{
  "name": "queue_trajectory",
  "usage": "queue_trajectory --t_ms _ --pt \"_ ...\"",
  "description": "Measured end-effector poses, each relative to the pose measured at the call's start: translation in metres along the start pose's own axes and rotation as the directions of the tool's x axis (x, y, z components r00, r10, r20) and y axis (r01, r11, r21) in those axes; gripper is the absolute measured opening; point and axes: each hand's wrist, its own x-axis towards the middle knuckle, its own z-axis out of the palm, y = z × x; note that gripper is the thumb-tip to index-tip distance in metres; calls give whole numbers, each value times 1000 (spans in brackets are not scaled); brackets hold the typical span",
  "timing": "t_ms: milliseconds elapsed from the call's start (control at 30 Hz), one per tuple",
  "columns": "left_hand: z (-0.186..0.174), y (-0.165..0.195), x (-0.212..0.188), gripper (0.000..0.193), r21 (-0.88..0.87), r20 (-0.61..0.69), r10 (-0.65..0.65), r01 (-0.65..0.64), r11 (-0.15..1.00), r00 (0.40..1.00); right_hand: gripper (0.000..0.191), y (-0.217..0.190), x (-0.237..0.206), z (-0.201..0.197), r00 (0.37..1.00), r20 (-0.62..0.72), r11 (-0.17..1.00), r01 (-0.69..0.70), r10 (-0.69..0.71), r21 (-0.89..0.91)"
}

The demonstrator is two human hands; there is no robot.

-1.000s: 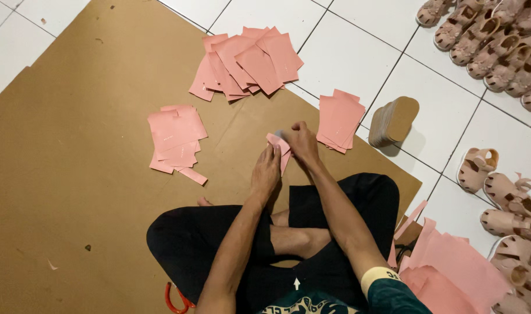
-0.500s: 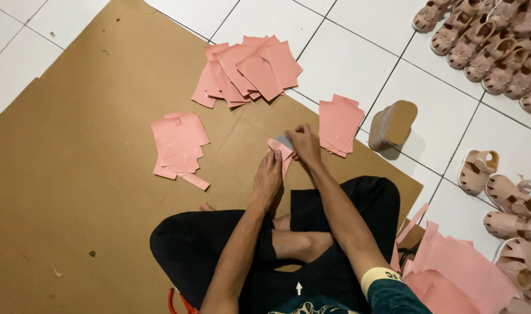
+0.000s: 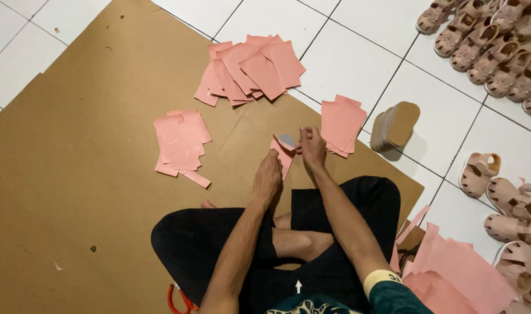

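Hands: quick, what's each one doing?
Left hand: fingers closed, pressing on the pink paper piece.
Right hand: pinching the same piece's top edge.

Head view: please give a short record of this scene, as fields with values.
surface: brown cardboard sheet on white tiled floor
left hand: touches a pink paper piece
right hand: pinches the same piece from above
pink stacks: left stack, top stack, right stack
nearby: stack of soles; pink sandals

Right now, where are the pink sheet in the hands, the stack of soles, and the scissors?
pink sheet point(image 3: 284, 156), head view, its lower half.
stack of soles point(image 3: 396, 123), head view, top sole.
scissors point(image 3: 181, 301), head view, orange handle.
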Motion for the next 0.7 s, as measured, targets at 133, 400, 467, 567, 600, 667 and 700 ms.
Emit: queue_trajectory --t_ms 133,400,467,567,600,667,700 --pt "-1 -3 -2 57 9 155 -34 33 999 987 34 24 -38 4 863 95 850 504 -496 -152" --pt "11 -7 0 67 400 332 83 -220 890 940 84 33 -36 20 505 600 485 848 -620 -213" --pt "12 -6 0 66 496 356 74 -255 830 932 74 30 -29 17 583 509 515 809 -634 -284" --pt "15 -6 -1 61 186 145 29 -56 981 989 56 27 -16 11 749 253 639 658 -612 -399" --pt "15 -5 -2 59 192 136 17 -43 980 991 56 28 -13 9 769 195 672 631 -609 -389" --pt "12 -4 0 57 206 127 22 -47 977 992 43 32 -13 5 808 152 725 580 -569 -372" --pt "10 -5 3 60 134 104 23 -36 990 994 30 35 -13 4 813 175 731 577 -555 -365"
